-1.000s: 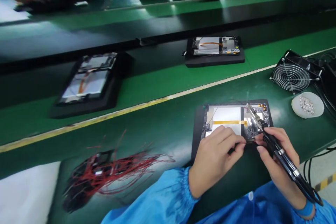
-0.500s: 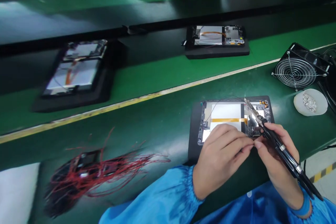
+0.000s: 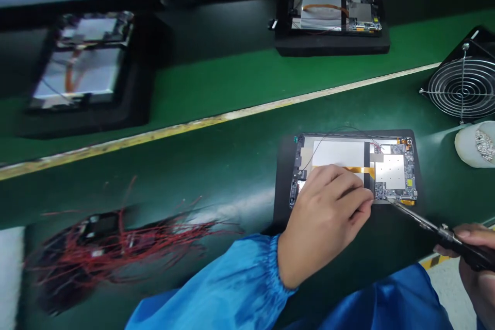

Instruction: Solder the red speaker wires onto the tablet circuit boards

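Observation:
An opened tablet (image 3: 338,153) with its battery and circuit board bare lies on a black foam pad (image 3: 283,185). My left hand (image 3: 327,209) rests over the tablet's near edge, thumb and fingertips pinched together beside the board; whatever they hold is too small to make out. In my right hand (image 3: 474,250), at the right edge of view, a soldering iron (image 3: 429,224) is gripped. Its tip reaches the near edge of the circuit board (image 3: 390,171), close to my left fingertips. A thin dark wire (image 3: 323,136) loops across the tablet's far side.
Red-wired black parts (image 3: 116,252) lie in a tangled bundle at left. Two more opened tablets, one at left (image 3: 81,69) and one at right (image 3: 323,13), sit on black pads beyond the yellowish strip (image 3: 216,119). A fan (image 3: 462,87) and a white cup (image 3: 469,145) stand at right.
My right hand has drawn away to the right, and the iron's tip has come down to the board's near edge. My left hand stays pinched over the tablet. The view has tilted down.

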The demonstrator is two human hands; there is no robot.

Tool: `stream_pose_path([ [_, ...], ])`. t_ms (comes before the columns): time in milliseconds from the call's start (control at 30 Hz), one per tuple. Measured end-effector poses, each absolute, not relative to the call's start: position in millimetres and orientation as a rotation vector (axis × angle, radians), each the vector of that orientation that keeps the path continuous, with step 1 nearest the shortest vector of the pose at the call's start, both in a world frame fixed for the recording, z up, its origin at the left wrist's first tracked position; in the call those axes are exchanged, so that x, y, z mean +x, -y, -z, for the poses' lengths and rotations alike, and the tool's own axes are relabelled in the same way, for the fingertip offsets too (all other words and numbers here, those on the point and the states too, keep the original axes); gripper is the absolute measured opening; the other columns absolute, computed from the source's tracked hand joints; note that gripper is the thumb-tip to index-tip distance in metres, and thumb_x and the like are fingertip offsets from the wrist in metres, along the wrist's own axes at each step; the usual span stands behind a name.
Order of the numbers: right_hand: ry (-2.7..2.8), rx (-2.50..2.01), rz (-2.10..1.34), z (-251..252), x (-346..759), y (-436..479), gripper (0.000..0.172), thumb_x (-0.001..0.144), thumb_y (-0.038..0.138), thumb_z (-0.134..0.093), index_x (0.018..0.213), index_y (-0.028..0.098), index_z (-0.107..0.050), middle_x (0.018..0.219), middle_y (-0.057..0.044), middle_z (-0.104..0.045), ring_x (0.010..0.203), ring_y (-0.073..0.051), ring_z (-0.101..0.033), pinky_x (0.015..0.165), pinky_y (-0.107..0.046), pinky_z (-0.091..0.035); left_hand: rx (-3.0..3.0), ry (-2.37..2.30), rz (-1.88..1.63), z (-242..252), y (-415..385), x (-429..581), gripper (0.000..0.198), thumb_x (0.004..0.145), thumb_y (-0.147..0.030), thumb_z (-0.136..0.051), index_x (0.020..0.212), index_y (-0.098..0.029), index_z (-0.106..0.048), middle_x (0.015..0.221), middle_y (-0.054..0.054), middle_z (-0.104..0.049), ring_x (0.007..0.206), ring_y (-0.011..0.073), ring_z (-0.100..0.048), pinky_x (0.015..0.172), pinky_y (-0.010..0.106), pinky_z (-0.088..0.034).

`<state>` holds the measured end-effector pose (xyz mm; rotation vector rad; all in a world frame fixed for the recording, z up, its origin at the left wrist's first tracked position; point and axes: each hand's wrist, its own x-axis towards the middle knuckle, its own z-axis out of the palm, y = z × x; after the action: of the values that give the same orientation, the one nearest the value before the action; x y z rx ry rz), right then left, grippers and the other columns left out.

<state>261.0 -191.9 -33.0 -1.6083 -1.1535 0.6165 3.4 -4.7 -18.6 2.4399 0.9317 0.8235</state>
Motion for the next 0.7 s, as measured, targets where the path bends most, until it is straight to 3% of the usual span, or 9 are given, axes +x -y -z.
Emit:
stream_pose_path([
  [100, 1.212, -1.634, -0.607, 29.8, 259.9, 191.2, 0.039, 0.093, 0.051, -0.085, 0.117, 0.021, -0.081, 0.101, -0.013, -0.079, 0.085, -0.034, -0.079, 0.069, -0.04, -0.066, 2.458, -0.938, -0.779, 15.7, 4.9, 2.8, 0.019, 0.105, -0.012, -0.067, 0.092, -0.021, -0.078, 0.092, 0.002, -0.078, 0.091, 0.0219, -0.066, 0.086, 0.039, -0.056],
  [400, 1.384, -1.583, -0.585, 16.5, 250.3, 162.3, 0.027, 0.104, 0.044, -0.072, 0.114, 0.021, -0.081, 0.097, -0.008, -0.079, 0.077, -0.025, -0.075, 0.065, -0.033, -0.065, 2.473, -0.933, -0.73, 15.6, 3.0, 1.6, 0.019, 0.105, -0.012, -0.067, 0.092, -0.02, -0.078, 0.094, 0.003, -0.077, 0.092, 0.0225, -0.065, 0.087, 0.039, -0.057],
  [700, 1.468, -1.552, -0.559, 10.7, 250.4, 156.8, 0.025, 0.103, 0.042, -0.077, 0.114, 0.02, -0.08, 0.098, -0.006, -0.08, 0.083, -0.024, -0.077, 0.071, -0.028, -0.066, 2.46, -0.929, -0.764, 14.7, 3.5, 4.1, 0.019, 0.104, -0.01, -0.066, 0.091, -0.018, -0.079, 0.093, 0.004, -0.075, 0.092, 0.0244, -0.064, 0.089, 0.04, -0.055],
])
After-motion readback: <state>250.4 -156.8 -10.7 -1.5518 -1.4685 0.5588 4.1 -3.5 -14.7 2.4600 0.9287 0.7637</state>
